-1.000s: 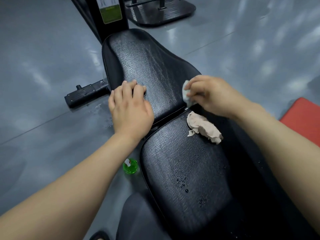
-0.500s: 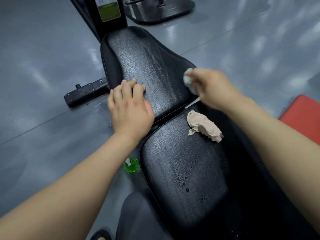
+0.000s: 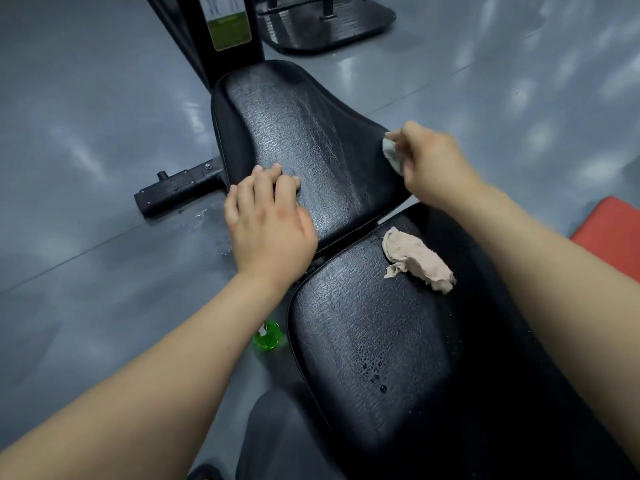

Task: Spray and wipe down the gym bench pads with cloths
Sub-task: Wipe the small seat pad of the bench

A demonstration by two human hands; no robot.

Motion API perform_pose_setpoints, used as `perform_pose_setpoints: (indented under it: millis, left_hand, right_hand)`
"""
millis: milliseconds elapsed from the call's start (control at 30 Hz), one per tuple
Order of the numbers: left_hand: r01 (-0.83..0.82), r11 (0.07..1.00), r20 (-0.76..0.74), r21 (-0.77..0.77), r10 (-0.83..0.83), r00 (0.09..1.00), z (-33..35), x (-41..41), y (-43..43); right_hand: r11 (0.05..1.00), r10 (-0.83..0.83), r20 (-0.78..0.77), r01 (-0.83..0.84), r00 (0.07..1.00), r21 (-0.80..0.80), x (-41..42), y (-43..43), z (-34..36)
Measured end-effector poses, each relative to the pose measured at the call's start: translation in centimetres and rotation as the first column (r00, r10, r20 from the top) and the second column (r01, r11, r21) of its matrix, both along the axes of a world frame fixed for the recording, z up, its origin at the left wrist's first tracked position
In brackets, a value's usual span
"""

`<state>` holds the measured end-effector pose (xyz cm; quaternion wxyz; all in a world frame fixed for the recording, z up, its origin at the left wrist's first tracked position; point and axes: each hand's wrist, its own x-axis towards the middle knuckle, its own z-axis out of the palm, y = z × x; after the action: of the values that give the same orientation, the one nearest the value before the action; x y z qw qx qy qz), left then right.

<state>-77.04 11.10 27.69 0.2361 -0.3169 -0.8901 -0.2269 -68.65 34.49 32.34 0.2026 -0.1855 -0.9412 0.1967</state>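
The black back pad [image 3: 304, 140] of the gym bench lies ahead, the seat pad [image 3: 374, 334] nearer to me. My right hand [image 3: 429, 164] grips a small whitish cloth [image 3: 391, 154] against the back pad's right edge. My left hand [image 3: 266, 223] rests on the back pad's near left corner, fingers bent over the surface, holding nothing. A crumpled beige cloth [image 3: 415, 259] lies on the far end of the seat pad. Water droplets dot the seat pad. A green spray bottle [image 3: 266, 336] stands on the floor left of the seat.
The bench's black upright frame with a green label [image 3: 230, 26] rises beyond the back pad. A black foot bar [image 3: 176, 188] sticks out left on the wet grey floor. A black platform [image 3: 325, 26] lies farther back. A red mat [image 3: 609, 233] lies at the right.
My right hand has slid the whitish cloth from the gap between the pads up along the back pad's right edge. My left hand and the beige cloth have stayed put.
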Motion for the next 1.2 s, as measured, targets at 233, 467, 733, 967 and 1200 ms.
perform_pose_setpoints:
  millis: [233,467,733,967,1200]
  left_hand:
    - [0.001,1.000,0.015,-0.009,-0.001,1.000,0.0,0.0,0.0]
    - [0.035,0.999,0.032,0.028,-0.036,0.999,-0.1,-0.1,-0.1]
    - [0.067,0.996,0.120,0.051,-0.073,0.990,0.3,-0.4,-0.4]
    - [0.202,0.954,0.321,0.222,-0.267,0.908,1.0,-2.1,-1.9]
    - [0.105,0.914,0.355,0.393,-0.256,0.899,1.3,-1.9,-7.2]
  right_hand:
    - [0.935,0.355,-0.014,-0.355,0.935,0.012,-1.1,-6.5,0.3]
    - [0.998,0.065,-0.033,-0.066,0.997,-0.021,-0.6,-0.6,0.0]
    - [0.971,0.238,-0.099,-0.239,0.966,0.004,-1.9,-6.2,-0.5]
    - [0.920,0.391,-0.088,-0.391,0.916,0.025,-1.0,-7.6,-0.6]
    - [0.983,0.172,-0.105,-0.164,0.979,0.083,-1.6,-7.1,0.1]
